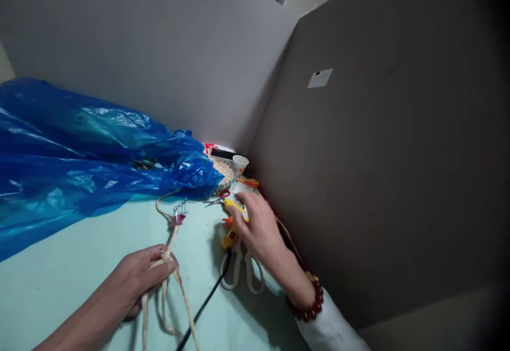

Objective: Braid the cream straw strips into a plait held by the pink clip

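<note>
My left hand [145,274] pinches a cream cord [171,245] between thumb and fingers, with loose strands hanging below it. Above the pinch, the cord runs up to a small clip with a dark red part [178,219] and wire loops. My right hand [261,226] has its thumb and fingers around the body of a yellow hot glue gun [229,238] with an orange trigger and a black lead [207,300]. Some of its fingers are hidden. Large scissors with white handles [236,272] lie under this hand. Small red-handled scissors [225,194] are just beyond the glue gun.
A big blue plastic bag [99,149] covers the left and back of the pale green table [67,255]. A paper cup [240,162], a woven basket [226,171] and an orange bundle [249,182] are in the corner. Grey partitions [358,154] stand behind and to the right.
</note>
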Tool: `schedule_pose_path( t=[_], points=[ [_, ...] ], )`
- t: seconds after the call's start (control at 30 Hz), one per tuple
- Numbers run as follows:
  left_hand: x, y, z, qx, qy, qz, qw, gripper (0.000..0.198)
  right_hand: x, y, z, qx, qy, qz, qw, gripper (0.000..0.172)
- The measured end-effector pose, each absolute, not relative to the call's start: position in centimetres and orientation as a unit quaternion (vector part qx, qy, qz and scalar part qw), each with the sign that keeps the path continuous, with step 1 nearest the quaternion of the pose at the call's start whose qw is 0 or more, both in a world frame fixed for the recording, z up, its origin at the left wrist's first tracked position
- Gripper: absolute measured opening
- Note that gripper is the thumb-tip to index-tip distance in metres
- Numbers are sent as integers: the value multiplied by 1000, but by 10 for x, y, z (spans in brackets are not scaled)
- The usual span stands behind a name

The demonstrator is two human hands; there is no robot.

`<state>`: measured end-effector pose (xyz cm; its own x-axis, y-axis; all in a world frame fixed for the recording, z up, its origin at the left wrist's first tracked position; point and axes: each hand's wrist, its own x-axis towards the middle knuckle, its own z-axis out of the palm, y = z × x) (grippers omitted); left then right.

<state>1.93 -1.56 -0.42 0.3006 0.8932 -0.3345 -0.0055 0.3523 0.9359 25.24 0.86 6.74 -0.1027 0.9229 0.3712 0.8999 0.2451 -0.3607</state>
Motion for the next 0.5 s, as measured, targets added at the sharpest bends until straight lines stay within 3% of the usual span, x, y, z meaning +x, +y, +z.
schedule_pose_path(
  t=[0.2, 0.5],
  points=[
    [22, -21, 4, 420, 478, 346, 689, 47, 203, -35, 48, -485, -759, 355, 251, 13],
    [21, -27, 14, 310, 516, 375, 705, 50, 208, -25, 46, -506, -677, 465, 264, 9]
  ],
)
